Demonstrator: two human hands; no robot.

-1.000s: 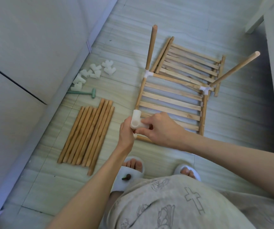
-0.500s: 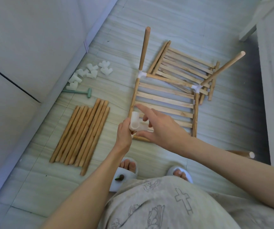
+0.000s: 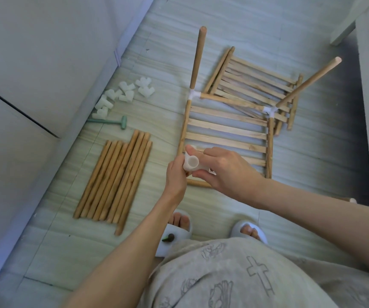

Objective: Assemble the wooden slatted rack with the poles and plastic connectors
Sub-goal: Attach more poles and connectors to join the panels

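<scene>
1. A white connector [image 3: 191, 163] is held between both hands, just above the near left corner of the slatted panel [image 3: 225, 132], probably for fitting there.
2. It is pinched by the left hand [image 3: 175, 174] and the right hand [image 3: 225, 168].
3. Its open socket faces upward; its long axis runs left-right.

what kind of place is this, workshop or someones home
Most likely a home: the person wears house slippers and builds on a pale tiled floor beside a plain wall with a baseboard. No workbench shows.
</scene>
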